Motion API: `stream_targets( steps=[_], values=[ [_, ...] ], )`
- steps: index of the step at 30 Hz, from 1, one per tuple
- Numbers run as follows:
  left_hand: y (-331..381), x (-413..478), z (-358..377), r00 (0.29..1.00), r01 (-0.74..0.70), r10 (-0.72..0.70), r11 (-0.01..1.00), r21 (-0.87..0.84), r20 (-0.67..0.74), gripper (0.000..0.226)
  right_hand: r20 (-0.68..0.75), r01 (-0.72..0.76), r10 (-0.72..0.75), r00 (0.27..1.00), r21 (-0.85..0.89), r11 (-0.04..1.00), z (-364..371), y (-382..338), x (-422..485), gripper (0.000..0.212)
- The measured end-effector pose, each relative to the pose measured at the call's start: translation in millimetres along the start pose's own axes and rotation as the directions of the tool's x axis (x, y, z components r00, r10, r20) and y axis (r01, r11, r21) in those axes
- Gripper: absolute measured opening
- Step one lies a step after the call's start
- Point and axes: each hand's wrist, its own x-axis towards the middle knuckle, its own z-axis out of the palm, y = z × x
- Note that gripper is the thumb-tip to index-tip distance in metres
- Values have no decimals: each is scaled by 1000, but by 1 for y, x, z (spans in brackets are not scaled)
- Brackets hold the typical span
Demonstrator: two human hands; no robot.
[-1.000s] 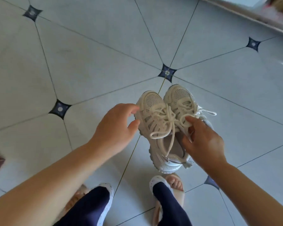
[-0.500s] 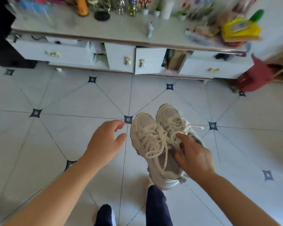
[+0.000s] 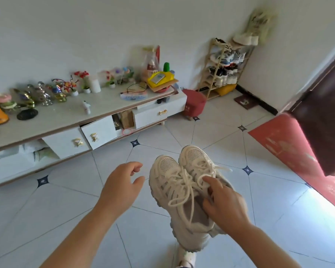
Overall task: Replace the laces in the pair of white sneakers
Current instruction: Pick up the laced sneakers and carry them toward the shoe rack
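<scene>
Two white sneakers (image 3: 163, 167) hang side by side above the tiled floor (image 3: 66, 200), toes pointing away, cream laces (image 3: 182, 182) threaded and tied in loose bows. Right hand (image 3: 226, 207) grips the pair near the collars: thumb at a shoe opening, index finger stretched over the laces, other fingers hidden. Left hand (image 3: 122, 187) hovers just beside the left shoe, apart from it, fingers loosely curled, holding nothing. Farther off: low white cabinet (image 3: 66, 115), drawers ajar; red stool (image 3: 193, 105); shoe rack (image 3: 224, 68) in the corner; red mat (image 3: 278, 144) at right.
</scene>
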Motion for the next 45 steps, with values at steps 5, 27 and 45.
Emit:
stream_targets(
  steps=[5, 27, 45],
  values=[
    [43, 35, 39, 989, -91, 88, 996, 20, 118, 35, 14, -178, 178, 984, 23, 984, -13, 56, -8, 44],
    [239, 334, 256, 963, -91, 84, 996, 18, 255, 34, 29, -283, 282, 959, 30, 959, -74, 337, 258, 46],
    [427, 693, 457, 907, -215, 212, 976, -34, 364, 34, -98, -426, 421, 902, -37, 904, -138, 598, 556, 46]
  ],
)
